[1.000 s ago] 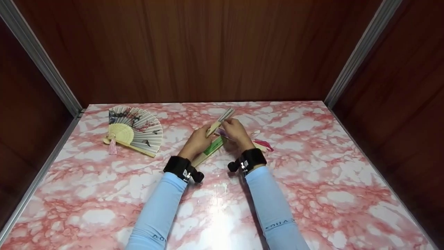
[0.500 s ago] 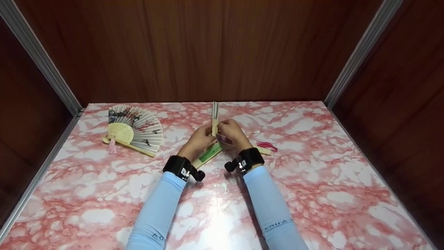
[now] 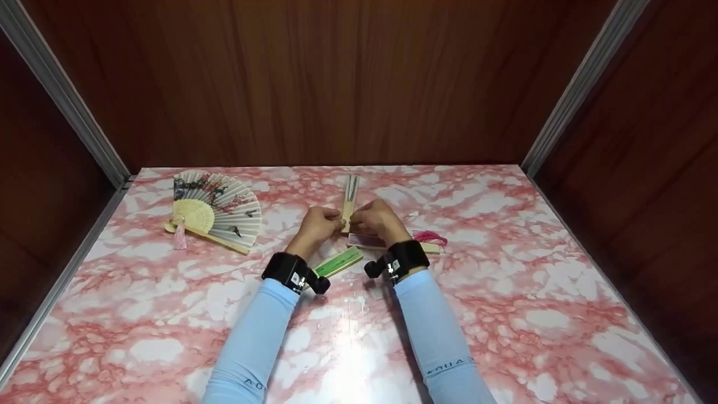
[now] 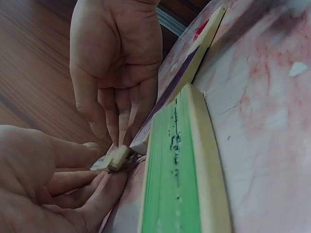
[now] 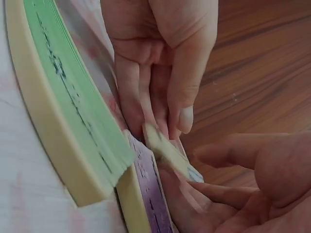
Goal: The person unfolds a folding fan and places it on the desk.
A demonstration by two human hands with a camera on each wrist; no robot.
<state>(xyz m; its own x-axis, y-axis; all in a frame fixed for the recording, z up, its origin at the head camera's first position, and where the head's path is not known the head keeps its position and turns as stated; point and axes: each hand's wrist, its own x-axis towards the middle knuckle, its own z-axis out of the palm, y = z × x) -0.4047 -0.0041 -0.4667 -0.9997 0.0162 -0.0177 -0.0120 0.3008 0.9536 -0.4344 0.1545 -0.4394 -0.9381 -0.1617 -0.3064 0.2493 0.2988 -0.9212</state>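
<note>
Between both hands is a folded hand fan point(image 3: 349, 199) with a pale leaf, its upper end pointing to the far wall. My left hand point(image 3: 317, 228) pinches its lower end between thumb and fingers. From the other side my right hand point(image 3: 381, 219) grips it with its fingertips. In the left wrist view the end of this fan point(image 4: 118, 158) shows at the fingertips; part of it is hidden. Just below the hands lies a folded green fan point(image 3: 339, 262). A folded purple fan point(image 3: 364, 241) with a pink tassel point(image 3: 430, 239) lies partly under my right wrist.
An open fan point(image 3: 219, 210) with painted flowers and a pale pink tassel point(image 3: 179, 237) lies at the far left of the marbled table point(image 3: 533, 269). Dark wood panels point(image 3: 336, 84) stand behind and at both sides.
The held fan has swung from slanting right to pointing away, then come down a little toward me. Both hands have shifted slightly nearer. More of the purple fan shows now.
</note>
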